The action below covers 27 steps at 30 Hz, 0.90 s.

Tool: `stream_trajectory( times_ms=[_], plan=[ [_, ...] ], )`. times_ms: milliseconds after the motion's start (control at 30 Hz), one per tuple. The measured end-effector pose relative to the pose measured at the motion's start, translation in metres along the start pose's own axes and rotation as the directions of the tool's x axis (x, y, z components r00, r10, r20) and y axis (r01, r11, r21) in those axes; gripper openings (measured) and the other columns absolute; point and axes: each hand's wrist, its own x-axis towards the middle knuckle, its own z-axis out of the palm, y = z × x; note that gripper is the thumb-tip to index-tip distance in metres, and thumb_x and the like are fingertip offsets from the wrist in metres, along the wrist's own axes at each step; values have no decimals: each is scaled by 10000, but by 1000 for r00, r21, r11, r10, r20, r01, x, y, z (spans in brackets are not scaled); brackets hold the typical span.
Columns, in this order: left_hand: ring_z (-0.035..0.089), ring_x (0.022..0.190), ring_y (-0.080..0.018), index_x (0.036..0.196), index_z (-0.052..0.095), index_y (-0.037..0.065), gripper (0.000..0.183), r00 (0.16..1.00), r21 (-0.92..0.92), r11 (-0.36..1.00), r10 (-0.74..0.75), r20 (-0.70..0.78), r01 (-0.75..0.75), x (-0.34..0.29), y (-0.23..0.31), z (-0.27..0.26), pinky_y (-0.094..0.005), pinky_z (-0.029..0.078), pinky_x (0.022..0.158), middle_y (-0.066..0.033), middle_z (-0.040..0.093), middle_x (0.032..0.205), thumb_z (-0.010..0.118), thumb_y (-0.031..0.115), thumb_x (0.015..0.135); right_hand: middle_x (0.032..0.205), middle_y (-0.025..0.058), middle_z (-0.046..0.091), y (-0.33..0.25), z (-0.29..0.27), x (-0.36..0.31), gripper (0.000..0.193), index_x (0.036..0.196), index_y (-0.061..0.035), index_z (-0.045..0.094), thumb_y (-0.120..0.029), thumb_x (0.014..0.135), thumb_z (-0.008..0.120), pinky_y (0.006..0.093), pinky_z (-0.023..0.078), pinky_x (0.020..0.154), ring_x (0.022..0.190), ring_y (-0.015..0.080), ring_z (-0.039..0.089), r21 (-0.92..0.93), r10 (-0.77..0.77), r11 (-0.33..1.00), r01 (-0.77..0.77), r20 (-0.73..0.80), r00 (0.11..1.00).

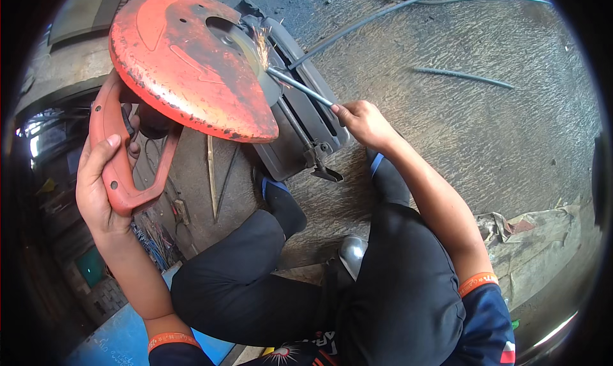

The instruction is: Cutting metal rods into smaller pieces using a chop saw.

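My left hand [105, 177] is wrapped round the red handle [131, 197] of a chop saw, its fingers near the trigger. The saw's worn red blade guard [185, 72] hides most of the disc [252, 56]. In my right hand [364, 124] is a thin metal rod [303, 88], pinched near its close end. The rod's far end meets the disc, and orange sparks [262, 46] fly up there. Under the rod lies the grey saw base [274, 155], with a threaded vise screw [295, 124] and its crank handle [327, 174].
Cables [383, 15] run across the concrete floor behind the saw. A loose rod [463, 76] lies at the right. My feet flank the base's near end. Wires [153, 244] and thin sticks [212, 181] lie at the left, near a blue surface [124, 337].
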Motion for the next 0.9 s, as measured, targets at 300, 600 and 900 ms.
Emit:
stream_trajectory(
  times_ms=[300, 600, 900],
  plan=[
    [571, 800, -152, 1313, 436, -62, 526, 1000, -16, 1000, 12, 10, -11, -1, 2, 3, -239, 492, 722, -168, 615, 1066, 572, 58, 819, 683, 248, 599, -13, 3, -5, 407, 858, 26, 658, -357, 920, 532, 459, 478, 687, 725, 424, 611, -84, -45, 996, 40, -59, 997],
    [573, 805, -143, 1320, 429, -62, 530, 1000, -17, 1000, -4, 23, 5, -1, 2, 2, -236, 484, 744, -179, 622, 1070, 557, 75, 825, 682, 246, 599, -18, 7, -7, 350, 817, 13, 647, -312, 910, 555, 467, 494, 669, 718, 435, 598, -144, -94, 986, 80, -95, 991],
    [609, 918, -182, 1325, 410, -90, 542, 996, 86, 992, 86, 30, -88, 1, -2, -3, -239, 483, 752, -192, 592, 1135, 545, 84, 830, 677, 246, 597, -19, 5, -14, 300, 821, 3, 641, -266, 910, 544, 467, 491, 646, 695, 418, 612, -167, -325, 941, 293, -221, 919]
  ],
)
